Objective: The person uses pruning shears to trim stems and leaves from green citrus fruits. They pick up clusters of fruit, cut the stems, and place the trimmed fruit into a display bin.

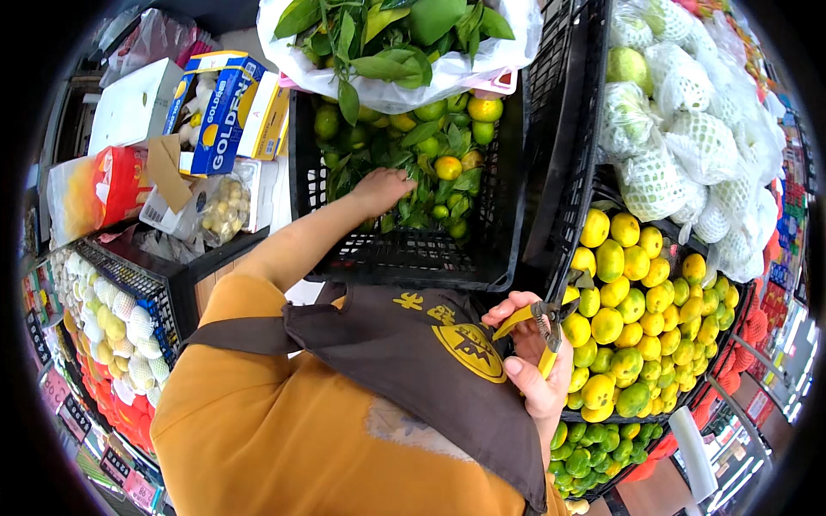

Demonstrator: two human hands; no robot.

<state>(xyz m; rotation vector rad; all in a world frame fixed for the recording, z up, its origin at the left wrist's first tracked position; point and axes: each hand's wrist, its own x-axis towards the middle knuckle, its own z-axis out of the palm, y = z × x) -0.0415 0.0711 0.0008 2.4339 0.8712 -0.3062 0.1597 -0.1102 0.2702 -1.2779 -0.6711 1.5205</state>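
Observation:
My left hand (pixel 382 190) reaches into a black plastic crate (pixel 413 274), among leafy green and yellow-orange citrus fruit (pixel 448 168); its fingertips are partly hidden by leaves, so its grip does not show. In front of my apron, my right hand (pixel 535 358) holds yellow-handled pruning shears (pixel 548 329), their blades pointing to the right. A white plastic bag (pixel 413 93) full of citrus leaves (pixel 393 64) lies across the far part of the crate.
To the right are heaped yellow-green citrus (pixel 623 322), green citrus (pixel 590 455) and large fruit in white foam nets (pixel 703 148). On the left stand a blue and yellow cardboard box (pixel 226 122), a white foam box (pixel 135 103) and a red plastic bag (pixel 119 184).

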